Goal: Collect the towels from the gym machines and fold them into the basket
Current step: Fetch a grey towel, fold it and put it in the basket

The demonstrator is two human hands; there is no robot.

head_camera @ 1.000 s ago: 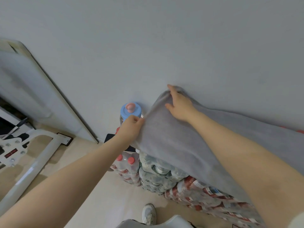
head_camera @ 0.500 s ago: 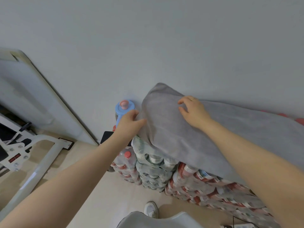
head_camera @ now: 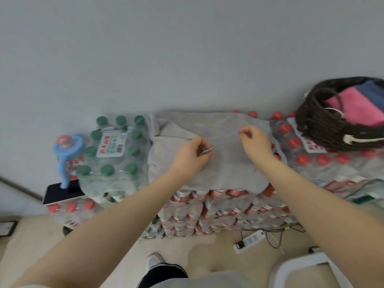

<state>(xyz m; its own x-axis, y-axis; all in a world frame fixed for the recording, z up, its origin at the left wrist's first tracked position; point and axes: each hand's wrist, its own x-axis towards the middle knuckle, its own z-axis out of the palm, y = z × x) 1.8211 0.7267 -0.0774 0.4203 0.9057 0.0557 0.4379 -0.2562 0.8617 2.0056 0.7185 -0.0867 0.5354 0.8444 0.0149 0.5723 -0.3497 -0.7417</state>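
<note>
Towel [head_camera: 224,163] under both hands, flat on bottle packs | left hand [head_camera: 191,156] pinches its edge | right hand [head_camera: 255,142] curled, holding cannot tell | basket [head_camera: 324,125] right of hands | match corners, press flat.

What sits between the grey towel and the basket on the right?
Nothing visible blocks it. Only red-capped bottle packs, lying lower, separate the grey towel from the basket, which already holds a pink towel.
</note>
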